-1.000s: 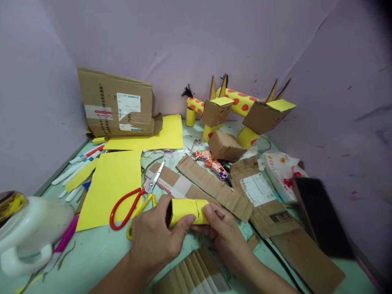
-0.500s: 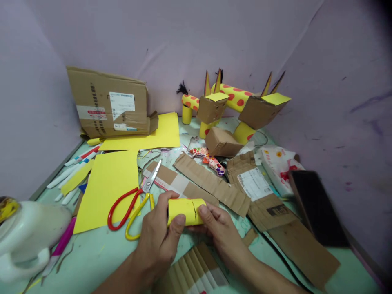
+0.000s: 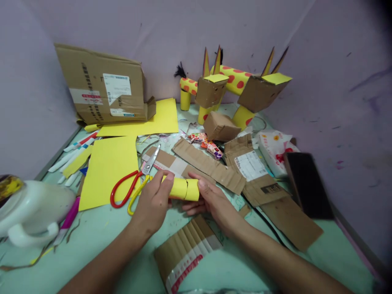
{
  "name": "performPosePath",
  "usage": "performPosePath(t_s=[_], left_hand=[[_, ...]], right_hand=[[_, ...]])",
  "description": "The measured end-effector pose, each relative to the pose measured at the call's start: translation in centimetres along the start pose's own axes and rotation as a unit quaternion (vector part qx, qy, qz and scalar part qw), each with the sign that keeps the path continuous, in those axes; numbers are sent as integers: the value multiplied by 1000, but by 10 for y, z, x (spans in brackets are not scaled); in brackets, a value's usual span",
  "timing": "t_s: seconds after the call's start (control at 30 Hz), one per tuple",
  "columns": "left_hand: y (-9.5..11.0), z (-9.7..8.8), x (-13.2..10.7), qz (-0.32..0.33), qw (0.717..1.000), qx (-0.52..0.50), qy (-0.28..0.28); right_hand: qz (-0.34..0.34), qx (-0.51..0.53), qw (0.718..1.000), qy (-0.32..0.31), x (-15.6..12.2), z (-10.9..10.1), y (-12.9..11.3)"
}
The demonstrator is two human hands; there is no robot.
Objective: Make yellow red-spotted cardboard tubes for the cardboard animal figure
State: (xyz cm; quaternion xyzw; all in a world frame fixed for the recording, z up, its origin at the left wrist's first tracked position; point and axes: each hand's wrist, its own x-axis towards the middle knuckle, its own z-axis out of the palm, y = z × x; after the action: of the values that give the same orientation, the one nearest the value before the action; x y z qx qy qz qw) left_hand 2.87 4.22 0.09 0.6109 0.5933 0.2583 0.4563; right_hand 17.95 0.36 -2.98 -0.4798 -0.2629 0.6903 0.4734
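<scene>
A yellow paper-covered tube [image 3: 179,189] lies sideways above the table, a dark cut line running around it near its right end. My left hand [image 3: 155,200] is closed around the tube's left part, thumb on top. At the tube's right end is my right hand [image 3: 214,200], its fingers loosely spread around that end; whether they touch it I cannot tell. Scissors [image 3: 149,165] with one red and one yellow handle lie just behind my left hand, partly covered by it. Below the tube lies a ridged piece of cardboard [image 3: 186,245].
Yellow sheets [image 3: 110,171] and a cardboard box [image 3: 101,90] occupy the left and back. Two spotted cardboard animals [image 3: 211,92] stand by the wall. Cardboard strips [image 3: 211,165], a floral-patterned object [image 3: 206,145] and a phone [image 3: 308,185] are to the right. A white jug [image 3: 33,208] stands left.
My right hand's grip on the tube has loosened, its fingers opening out. Both hands and the tube have shifted slightly up in view, as has the whole scene.
</scene>
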Motion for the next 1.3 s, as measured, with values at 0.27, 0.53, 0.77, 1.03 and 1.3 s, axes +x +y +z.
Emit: performPosePath(t_s=[0.27,0.53,0.77,1.03,1.3], left_hand=[[-4,12,1,-41,995,-82,-38],[-6,11,2,-84,979,-164,-92],[-4,11,1,-10,973,-224,-60],[-6,16,-2,30,976,-214,-36],[-9,18,-1,30,970,-235,-51]], right_hand=[[-47,-106,993,24,-3,5,2],[-44,-109,993,12,6,0,8],[-22,-32,999,-6,10,1,8],[-7,-25,1000,-12,9,4,9],[13,-31,999,-26,8,4,5]])
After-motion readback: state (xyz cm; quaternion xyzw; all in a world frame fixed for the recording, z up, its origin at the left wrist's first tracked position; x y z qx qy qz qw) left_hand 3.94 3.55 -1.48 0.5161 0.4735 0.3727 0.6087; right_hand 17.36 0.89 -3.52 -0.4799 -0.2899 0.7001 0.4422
